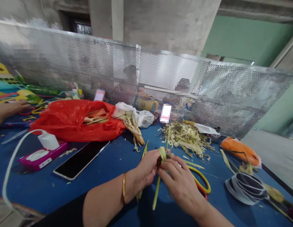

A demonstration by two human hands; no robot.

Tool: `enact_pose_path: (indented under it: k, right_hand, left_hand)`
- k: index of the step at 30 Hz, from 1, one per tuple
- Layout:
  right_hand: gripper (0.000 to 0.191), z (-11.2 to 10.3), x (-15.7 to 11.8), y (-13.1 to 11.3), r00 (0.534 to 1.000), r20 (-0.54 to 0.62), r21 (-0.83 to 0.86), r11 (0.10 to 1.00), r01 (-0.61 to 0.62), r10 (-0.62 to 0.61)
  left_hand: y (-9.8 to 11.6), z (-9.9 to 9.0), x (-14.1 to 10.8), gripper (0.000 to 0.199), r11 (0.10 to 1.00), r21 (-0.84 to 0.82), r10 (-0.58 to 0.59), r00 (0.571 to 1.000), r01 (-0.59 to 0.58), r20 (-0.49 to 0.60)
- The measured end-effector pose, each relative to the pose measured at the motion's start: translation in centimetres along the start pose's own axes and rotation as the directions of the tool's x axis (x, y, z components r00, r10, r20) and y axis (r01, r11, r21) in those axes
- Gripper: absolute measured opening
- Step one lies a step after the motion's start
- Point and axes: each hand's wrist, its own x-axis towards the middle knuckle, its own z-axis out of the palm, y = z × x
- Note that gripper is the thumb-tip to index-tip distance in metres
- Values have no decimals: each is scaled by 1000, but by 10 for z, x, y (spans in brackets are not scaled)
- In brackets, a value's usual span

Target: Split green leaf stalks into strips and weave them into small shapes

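Where the fingers meet, the folded leaf strip point(162, 154) seems pale green.

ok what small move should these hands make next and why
Perhaps ease the leaf loop snug with the right hand while the left hand steadies it: the loop bulges above the fingers, both hands are at it, and a long strip end hangs free below. Whether that end belongs to the loop is hidden.

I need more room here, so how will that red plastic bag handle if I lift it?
The red plastic bag will probably sag, its film being thin and wrinkled. It's likely light, with dry husk strips showing inside. Its mouth gapes, so they might spill.
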Motion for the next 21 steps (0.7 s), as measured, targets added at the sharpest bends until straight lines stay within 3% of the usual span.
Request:
enact_pose_path:
  k: [2,4,7,9,11,12,14,18,21]
  right_hand:
    - [19,-4,-1,7,973,-133,187,969,-163,190]
    - [11,-7,-1,14,860,-171,429,822,-375,481]
    - [11,-6,1,25,615,69,727,383,-570,785]
    - [17,-3,1,30,501,288,794,89,-601,816]
    - [22,1,0,34,422,477,779,-148,-609,771]
    - [24,2,0,35,397,543,762,-235,-603,740]
    - [25,5,-2,36,390,599,750,-320,-579,700]
    - [27,7,-3,36,419,563,796,-331,-506,713]
    - [30,4,-1,38,390,588,793,-410,-451,708]
  left_hand:
    - [3,2,-5,12,1000,-8,-25,999,25,-28]
    - [7,3,-10,19,998,53,-27,999,29,-33]
    - [8,5,-14,31,983,185,14,1000,-17,18]
    - [7,6,-14,32,963,267,31,999,-41,41]
    - [5,7,-13,29,946,320,46,998,-55,35]
    - [4,7,-13,27,941,333,53,998,-59,27]
    - [3,6,-12,25,939,342,46,999,-49,17]
    - [7,6,-12,25,941,338,-18,998,-3,61]
    - [11,5,-13,20,965,262,-39,988,-2,151]
